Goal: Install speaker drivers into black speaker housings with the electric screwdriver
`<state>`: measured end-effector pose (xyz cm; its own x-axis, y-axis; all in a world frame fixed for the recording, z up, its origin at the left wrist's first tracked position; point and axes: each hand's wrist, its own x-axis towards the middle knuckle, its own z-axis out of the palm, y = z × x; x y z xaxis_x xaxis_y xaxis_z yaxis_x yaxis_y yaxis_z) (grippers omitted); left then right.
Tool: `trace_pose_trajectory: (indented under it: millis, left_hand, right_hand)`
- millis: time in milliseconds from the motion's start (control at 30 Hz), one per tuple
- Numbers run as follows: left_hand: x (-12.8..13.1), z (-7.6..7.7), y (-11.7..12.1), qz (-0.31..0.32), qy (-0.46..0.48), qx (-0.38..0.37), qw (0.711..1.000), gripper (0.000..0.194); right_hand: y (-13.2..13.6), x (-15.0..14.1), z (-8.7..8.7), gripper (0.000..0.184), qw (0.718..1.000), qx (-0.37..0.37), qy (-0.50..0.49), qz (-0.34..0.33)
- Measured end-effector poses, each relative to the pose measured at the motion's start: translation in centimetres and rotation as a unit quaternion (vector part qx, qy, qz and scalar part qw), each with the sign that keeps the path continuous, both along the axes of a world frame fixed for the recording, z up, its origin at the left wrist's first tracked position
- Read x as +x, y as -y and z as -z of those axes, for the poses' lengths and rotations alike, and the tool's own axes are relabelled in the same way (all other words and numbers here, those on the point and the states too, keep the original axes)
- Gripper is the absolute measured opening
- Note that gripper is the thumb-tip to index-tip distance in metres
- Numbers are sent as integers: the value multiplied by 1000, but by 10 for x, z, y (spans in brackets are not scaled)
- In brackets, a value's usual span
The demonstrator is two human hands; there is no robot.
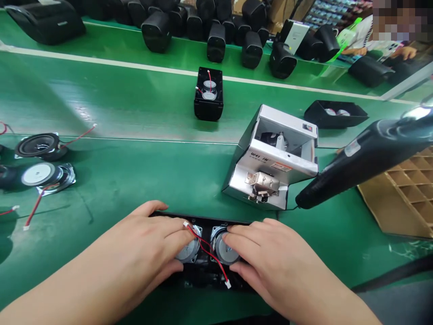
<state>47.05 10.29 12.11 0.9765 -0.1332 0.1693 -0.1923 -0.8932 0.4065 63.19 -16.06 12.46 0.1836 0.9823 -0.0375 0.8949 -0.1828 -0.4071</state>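
Observation:
A black speaker housing lies in front of me on the green bench, its open side up. Two round speaker drivers sit in it side by side. My left hand has its fingers curled around the left speaker driver, covering much of it. Around the right speaker driver my right hand closes with thumb and fingers. Red and black wires with white plugs cross over both drivers. Whether the drivers are fully seated cannot be seen.
A screw feeder stands beyond my right hand, with a black electric screwdriver hanging beside it. Loose speaker drivers lie at left. Farther back are a housing with drivers, several black housings, a divided carton and another person's hand.

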Motion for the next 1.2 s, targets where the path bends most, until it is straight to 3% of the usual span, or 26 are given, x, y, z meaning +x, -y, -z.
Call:
trace_pose_trajectory:
  millis: [100,500,867,1200]
  left_hand:
    - [-3,3,-4,49,24,29,998,28]
    - [-8,6,-8,38,28,28,998,24]
    - [-11,7,-10,39,-5,11,999,42]
    - [-13,7,-11,44,13,23,999,36]
  right_hand:
    - [3,0,3,38,1000,18,-18,10]
    - [6,2,6,36,998,26,-49,16]
    - [3,-1,1,38,999,14,-28,23]
    - [2,1,1,41,999,-1,-40,24]
